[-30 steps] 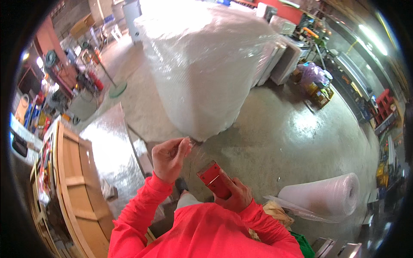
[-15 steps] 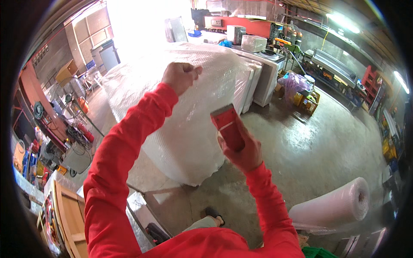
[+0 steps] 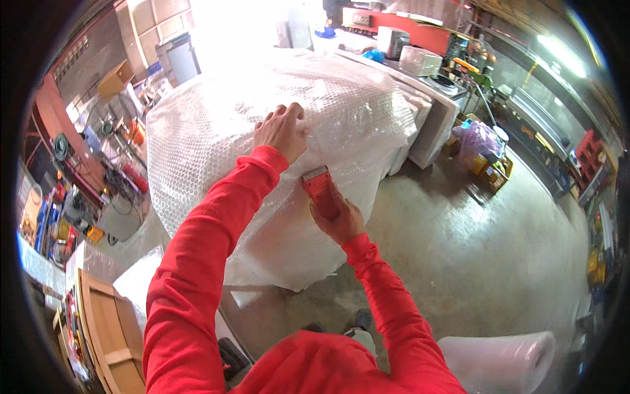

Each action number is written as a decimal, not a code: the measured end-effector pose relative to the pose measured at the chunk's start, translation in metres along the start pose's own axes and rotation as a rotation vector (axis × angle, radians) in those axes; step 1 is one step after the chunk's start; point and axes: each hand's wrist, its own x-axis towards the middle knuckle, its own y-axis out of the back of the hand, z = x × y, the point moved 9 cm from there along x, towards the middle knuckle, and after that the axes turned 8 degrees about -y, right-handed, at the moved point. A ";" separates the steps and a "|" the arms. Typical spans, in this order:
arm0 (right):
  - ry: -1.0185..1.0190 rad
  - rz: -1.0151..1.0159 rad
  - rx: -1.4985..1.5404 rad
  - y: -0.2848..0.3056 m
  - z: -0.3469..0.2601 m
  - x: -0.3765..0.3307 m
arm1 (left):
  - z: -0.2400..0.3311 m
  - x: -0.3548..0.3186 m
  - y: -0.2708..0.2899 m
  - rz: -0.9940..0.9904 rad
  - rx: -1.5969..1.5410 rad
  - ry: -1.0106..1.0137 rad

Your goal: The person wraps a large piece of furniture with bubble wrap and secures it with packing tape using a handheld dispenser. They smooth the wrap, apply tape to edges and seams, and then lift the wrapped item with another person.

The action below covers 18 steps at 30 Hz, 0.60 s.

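A large bulky item draped in bubble wrap [image 3: 216, 125] stands in front of me. My left hand [image 3: 282, 133] is over its upper front, fingers bent and slightly apart against the wrap, with nothing visible in them. Just below and to the right, my right hand [image 3: 342, 223] grips a red hand-held tape dispenser [image 3: 321, 190]. Its grey toothed end points up and forward, close to the front of the wrap. Whether it touches the wrap I cannot tell.
A thick roll of bubble wrap [image 3: 499, 361] lies on the floor at the lower right. White panels [image 3: 433, 131] lean behind the wrapped item. Farther right stands a yellow crate [image 3: 492, 174] with a purple bag [image 3: 478, 141]. A wooden frame [image 3: 111, 322] is at the lower left.
My left hand has gone from a closed pinch above the wrap to bent, looser fingers against it. My right hand has brought the tape dispenser left, nearer the left hand. The view has shifted.
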 end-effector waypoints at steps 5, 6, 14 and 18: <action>-0.019 -0.139 -0.046 -0.011 0.021 -0.006 | -0.006 0.004 -0.005 -0.144 -0.117 0.075; -0.021 -0.183 -0.075 -0.011 0.024 -0.008 | -0.008 0.005 -0.004 -0.139 -0.132 0.082; -0.162 -0.475 -0.083 -0.015 0.032 0.000 | 0.036 -0.010 0.011 0.049 0.259 -0.157; -0.176 -0.513 -0.172 -0.017 0.022 0.006 | 0.095 -0.099 -0.062 -0.126 0.490 -0.652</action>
